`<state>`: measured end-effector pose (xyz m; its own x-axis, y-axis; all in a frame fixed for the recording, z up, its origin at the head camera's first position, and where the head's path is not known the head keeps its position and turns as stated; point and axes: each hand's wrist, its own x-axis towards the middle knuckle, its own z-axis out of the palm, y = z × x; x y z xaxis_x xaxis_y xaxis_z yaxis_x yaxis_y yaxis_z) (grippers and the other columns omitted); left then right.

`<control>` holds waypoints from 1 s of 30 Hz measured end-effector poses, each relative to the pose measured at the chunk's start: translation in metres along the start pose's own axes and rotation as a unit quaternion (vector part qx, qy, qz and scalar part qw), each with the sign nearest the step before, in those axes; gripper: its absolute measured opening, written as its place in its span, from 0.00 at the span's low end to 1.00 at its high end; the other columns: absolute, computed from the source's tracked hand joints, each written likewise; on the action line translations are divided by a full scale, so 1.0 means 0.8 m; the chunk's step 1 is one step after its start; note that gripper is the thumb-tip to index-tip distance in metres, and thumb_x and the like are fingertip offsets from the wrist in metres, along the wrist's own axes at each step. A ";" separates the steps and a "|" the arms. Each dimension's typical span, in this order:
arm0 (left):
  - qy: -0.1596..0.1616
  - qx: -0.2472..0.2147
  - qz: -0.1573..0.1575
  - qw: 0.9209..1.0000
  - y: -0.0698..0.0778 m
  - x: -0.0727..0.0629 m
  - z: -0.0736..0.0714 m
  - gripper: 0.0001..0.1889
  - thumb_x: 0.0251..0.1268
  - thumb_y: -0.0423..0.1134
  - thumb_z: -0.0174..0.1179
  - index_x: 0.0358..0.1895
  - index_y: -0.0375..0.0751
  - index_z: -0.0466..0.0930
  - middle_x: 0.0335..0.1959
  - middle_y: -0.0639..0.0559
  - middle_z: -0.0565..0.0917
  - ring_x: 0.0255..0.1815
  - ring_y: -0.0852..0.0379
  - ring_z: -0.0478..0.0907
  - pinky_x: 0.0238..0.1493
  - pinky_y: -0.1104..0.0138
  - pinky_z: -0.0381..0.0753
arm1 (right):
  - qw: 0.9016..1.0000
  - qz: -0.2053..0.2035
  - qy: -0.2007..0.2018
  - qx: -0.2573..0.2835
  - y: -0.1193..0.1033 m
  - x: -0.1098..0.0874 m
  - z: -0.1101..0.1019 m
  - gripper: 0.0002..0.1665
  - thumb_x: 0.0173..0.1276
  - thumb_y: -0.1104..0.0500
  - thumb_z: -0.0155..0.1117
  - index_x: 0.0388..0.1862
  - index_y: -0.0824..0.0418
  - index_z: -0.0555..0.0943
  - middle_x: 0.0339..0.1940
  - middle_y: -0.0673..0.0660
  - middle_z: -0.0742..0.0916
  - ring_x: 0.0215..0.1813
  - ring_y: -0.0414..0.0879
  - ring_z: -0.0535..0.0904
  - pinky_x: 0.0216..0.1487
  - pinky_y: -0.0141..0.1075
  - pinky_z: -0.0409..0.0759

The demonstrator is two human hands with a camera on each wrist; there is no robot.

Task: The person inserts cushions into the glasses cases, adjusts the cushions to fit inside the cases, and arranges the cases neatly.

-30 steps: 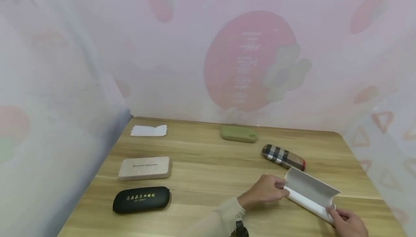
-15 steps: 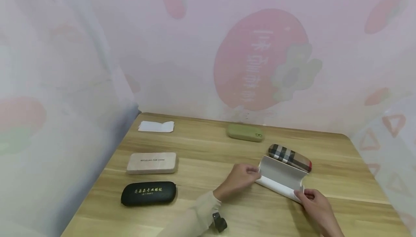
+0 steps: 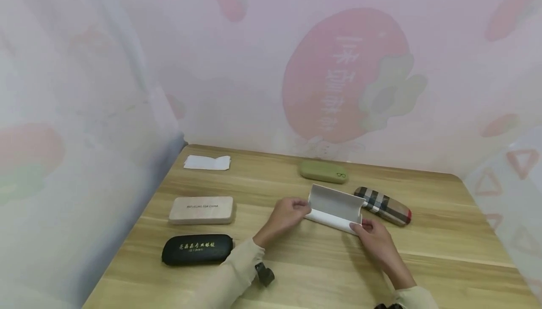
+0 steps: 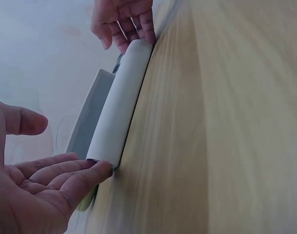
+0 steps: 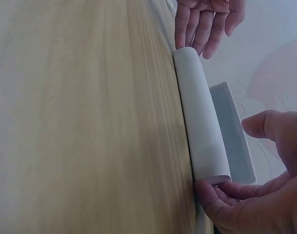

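A white glasses case (image 3: 332, 218) lies at the middle right of the table, its lid raised and its grey lining (image 3: 334, 202) showing. My left hand (image 3: 292, 212) is at its left end; in the left wrist view the fingertips (image 4: 103, 168) touch that end with the thumb (image 4: 33, 122) lifted away. The right hand (image 3: 374, 238) is at the other end. In the right wrist view its fingers (image 5: 221, 207) touch the end, and the thumb (image 5: 260, 124) stands apart from the case. Close behind are a green glasses case (image 3: 323, 171) and a plaid one (image 3: 383, 206).
On the left of the wooden table (image 3: 262, 182) lie a beige case (image 3: 202, 210) and a black case (image 3: 197, 249) with gold lettering. A folded white cloth or paper (image 3: 207, 162) sits at the back left. A printed curtain (image 3: 237, 78) closes off the back and sides.
Both hands have moved the open white case leftward and farther back, from in front of the plaid case to its left. The head view has shifted slightly; the other cases stay in place.
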<state>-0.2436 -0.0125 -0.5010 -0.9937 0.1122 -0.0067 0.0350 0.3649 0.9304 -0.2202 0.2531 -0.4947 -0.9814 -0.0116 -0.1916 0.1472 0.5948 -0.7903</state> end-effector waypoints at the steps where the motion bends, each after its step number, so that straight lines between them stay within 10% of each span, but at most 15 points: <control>1: 0.003 0.003 0.002 1.000 -0.001 0.001 -0.005 0.19 0.66 0.46 0.60 0.51 0.36 0.87 0.49 0.45 0.90 0.53 0.48 0.87 0.57 0.55 0.83 | 1.000 -0.008 -0.002 0.002 -0.004 0.004 0.004 0.37 0.74 0.46 0.63 0.65 0.75 0.72 0.61 0.75 0.81 0.63 0.64 0.78 0.66 0.55 0.73; 7: 0.032 0.008 -0.001 0.999 -0.008 -0.001 -0.027 0.18 0.66 0.43 0.59 0.51 0.34 0.87 0.47 0.44 0.90 0.49 0.47 0.88 0.52 0.56 0.85 | 0.999 -0.025 -0.022 0.003 -0.018 0.016 0.013 0.34 0.75 0.47 0.62 0.66 0.72 0.74 0.58 0.69 0.84 0.59 0.57 0.81 0.57 0.42 0.77; 12: 0.133 -0.016 -0.010 0.991 -0.006 -0.002 -0.057 0.15 0.64 0.31 0.55 0.47 0.27 0.85 0.31 0.39 0.90 0.24 0.50 0.88 0.26 0.60 0.87 | 1.000 -0.021 0.004 -0.011 -0.029 0.005 -0.008 0.35 0.76 0.45 0.59 0.70 0.70 0.70 0.62 0.69 0.81 0.62 0.59 0.79 0.60 0.44 0.76; 20: 0.214 0.052 -0.043 0.975 0.009 0.003 -0.179 0.14 0.66 0.32 0.53 0.49 0.33 0.85 0.36 0.37 0.89 0.23 0.47 0.85 0.17 0.71 0.76 | 0.989 -0.123 0.079 -0.010 -0.105 -0.015 -0.018 0.34 0.75 0.44 0.62 0.69 0.65 0.73 0.59 0.63 0.85 0.59 0.55 0.82 0.57 0.35 0.80; 30: 0.168 0.179 -0.169 0.954 -0.081 0.013 -0.298 0.24 0.66 0.38 0.49 0.60 0.23 0.73 0.50 0.31 0.81 0.44 0.42 0.79 0.44 0.55 0.81 | 0.988 -0.111 0.003 0.108 -0.202 0.079 0.130 0.22 0.76 0.48 0.60 0.57 0.63 0.83 0.48 0.63 0.89 0.46 0.57 0.87 0.47 0.43 0.87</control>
<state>-0.2819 -0.2555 -0.4737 -0.9307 -0.3486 -0.1111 -0.3198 0.6274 0.7100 -0.2931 0.0725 -0.4398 -0.9932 -0.1162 0.0033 -0.0490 0.3930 -0.9182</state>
